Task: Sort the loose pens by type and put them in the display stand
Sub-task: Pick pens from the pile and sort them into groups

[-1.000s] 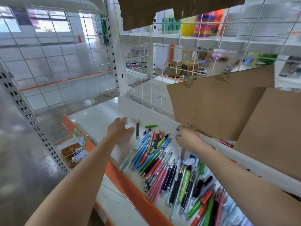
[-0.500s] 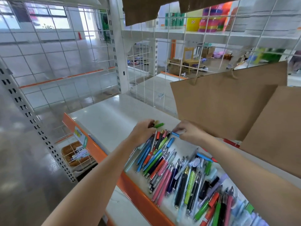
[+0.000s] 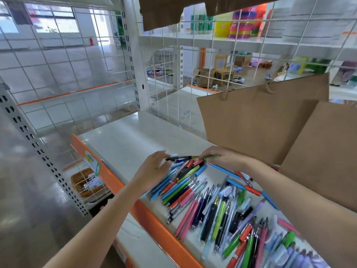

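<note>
On shelf (image 3: pixel 123 140): loose pens (image 3: pixel 195 192), light, stiff, slick, best pinched mid-barrel; left hand (image 3: pixel 154 167) flat on them, fingers straight; right hand (image 3: pixel 224 158) pinching a green pen (image 3: pixel 211 157).

You have two hands on the shelf: left hand (image 3: pixel 154 167); right hand (image 3: pixel 226 158); two brown paper bags (image 3: pixel 260 120) beyond your fingers; loose pens (image 3: pixel 212 206) too many to count.
</note>
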The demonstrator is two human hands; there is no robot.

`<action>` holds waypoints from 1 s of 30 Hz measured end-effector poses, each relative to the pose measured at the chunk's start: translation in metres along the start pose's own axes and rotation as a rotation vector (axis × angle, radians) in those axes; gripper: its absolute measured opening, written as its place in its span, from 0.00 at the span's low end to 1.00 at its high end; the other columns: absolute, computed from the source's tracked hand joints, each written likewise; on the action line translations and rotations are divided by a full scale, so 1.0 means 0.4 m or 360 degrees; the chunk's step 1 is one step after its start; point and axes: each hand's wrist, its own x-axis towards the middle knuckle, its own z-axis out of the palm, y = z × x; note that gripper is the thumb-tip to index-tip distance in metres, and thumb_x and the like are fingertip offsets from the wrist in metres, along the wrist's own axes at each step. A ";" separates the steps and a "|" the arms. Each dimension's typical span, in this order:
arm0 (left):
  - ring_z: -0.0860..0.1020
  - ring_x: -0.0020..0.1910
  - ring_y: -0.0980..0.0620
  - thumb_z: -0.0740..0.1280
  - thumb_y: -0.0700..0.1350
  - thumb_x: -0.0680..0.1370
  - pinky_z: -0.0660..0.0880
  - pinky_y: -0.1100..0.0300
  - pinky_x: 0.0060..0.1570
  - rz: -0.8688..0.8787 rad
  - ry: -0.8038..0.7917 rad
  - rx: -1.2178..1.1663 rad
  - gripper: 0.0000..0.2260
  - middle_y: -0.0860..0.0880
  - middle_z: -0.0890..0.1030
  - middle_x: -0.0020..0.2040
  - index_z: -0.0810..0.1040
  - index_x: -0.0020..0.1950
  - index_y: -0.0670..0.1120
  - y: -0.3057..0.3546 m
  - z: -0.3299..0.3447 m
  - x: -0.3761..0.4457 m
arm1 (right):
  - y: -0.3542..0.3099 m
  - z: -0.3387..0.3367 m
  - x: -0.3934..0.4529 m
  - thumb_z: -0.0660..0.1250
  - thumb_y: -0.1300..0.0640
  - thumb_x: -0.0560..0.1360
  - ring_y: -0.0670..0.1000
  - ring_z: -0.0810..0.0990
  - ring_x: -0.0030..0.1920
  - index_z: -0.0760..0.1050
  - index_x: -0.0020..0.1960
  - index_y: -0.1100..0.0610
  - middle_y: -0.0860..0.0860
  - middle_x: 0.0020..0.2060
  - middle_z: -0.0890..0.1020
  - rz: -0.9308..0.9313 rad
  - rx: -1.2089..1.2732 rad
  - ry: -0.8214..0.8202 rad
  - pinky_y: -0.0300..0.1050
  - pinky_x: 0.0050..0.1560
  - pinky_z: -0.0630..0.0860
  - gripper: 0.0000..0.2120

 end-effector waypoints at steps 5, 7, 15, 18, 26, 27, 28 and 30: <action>0.65 0.70 0.52 0.56 0.52 0.82 0.61 0.57 0.68 -0.0106 -0.0031 0.0059 0.20 0.51 0.66 0.72 0.66 0.72 0.48 0.028 0.011 -0.087 | 0.025 0.001 -0.051 0.60 0.58 0.80 0.42 0.73 0.59 0.77 0.61 0.53 0.45 0.57 0.76 -0.0043 0.0059 0.0059 0.27 0.57 0.66 0.12; 0.62 0.71 0.52 0.56 0.53 0.81 0.59 0.56 0.69 -0.0079 -0.0038 0.0108 0.21 0.52 0.64 0.73 0.63 0.73 0.49 0.078 0.042 -0.111 | 0.038 0.007 -0.076 0.60 0.58 0.80 0.43 0.72 0.59 0.75 0.62 0.52 0.46 0.59 0.76 -0.0039 0.0061 0.0073 0.34 0.60 0.66 0.13; 0.59 0.69 0.49 0.57 0.53 0.79 0.57 0.51 0.68 -0.0287 0.0293 0.0300 0.23 0.53 0.61 0.72 0.59 0.73 0.54 0.229 0.174 -0.173 | 0.071 0.038 -0.181 0.64 0.47 0.78 0.40 0.73 0.55 0.74 0.58 0.44 0.40 0.54 0.76 0.0010 0.0165 0.0329 0.33 0.53 0.67 0.09; 0.58 0.70 0.47 0.55 0.53 0.80 0.56 0.50 0.68 -0.0298 0.0299 0.0323 0.21 0.52 0.59 0.74 0.61 0.72 0.52 0.264 0.209 -0.193 | 0.082 0.045 -0.210 0.64 0.47 0.77 0.43 0.74 0.53 0.73 0.53 0.42 0.40 0.51 0.76 0.0014 0.0110 0.0417 0.41 0.53 0.69 0.06; 0.62 0.66 0.47 0.55 0.55 0.80 0.60 0.51 0.65 -0.0269 0.0346 0.0322 0.19 0.52 0.64 0.71 0.65 0.70 0.52 0.323 0.261 -0.222 | 0.105 0.057 -0.295 0.66 0.46 0.75 0.45 0.75 0.43 0.71 0.47 0.47 0.44 0.42 0.75 0.0147 0.0049 0.0537 0.42 0.41 0.68 0.07; 0.62 0.66 0.47 0.55 0.55 0.80 0.60 0.51 0.64 -0.0266 0.0345 0.0329 0.18 0.52 0.64 0.71 0.65 0.70 0.53 0.328 0.267 -0.224 | 0.107 0.058 -0.308 0.66 0.46 0.75 0.46 0.77 0.43 0.70 0.46 0.47 0.44 0.42 0.76 0.0157 0.0058 0.0549 0.43 0.41 0.70 0.06; 0.62 0.66 0.48 0.55 0.55 0.80 0.60 0.51 0.64 -0.0262 0.0343 0.0338 0.18 0.52 0.64 0.71 0.65 0.70 0.53 0.333 0.272 -0.226 | 0.111 0.060 -0.320 0.65 0.46 0.75 0.47 0.78 0.43 0.70 0.46 0.47 0.45 0.42 0.77 0.0179 0.0065 0.0554 0.46 0.44 0.74 0.06; 0.61 0.67 0.48 0.54 0.56 0.81 0.59 0.51 0.65 -0.0244 0.0328 0.0358 0.19 0.52 0.63 0.71 0.64 0.71 0.53 0.341 0.280 -0.229 | 0.114 0.066 -0.346 0.65 0.48 0.76 0.47 0.78 0.44 0.71 0.48 0.47 0.46 0.43 0.78 0.0219 0.0102 0.0559 0.48 0.48 0.77 0.05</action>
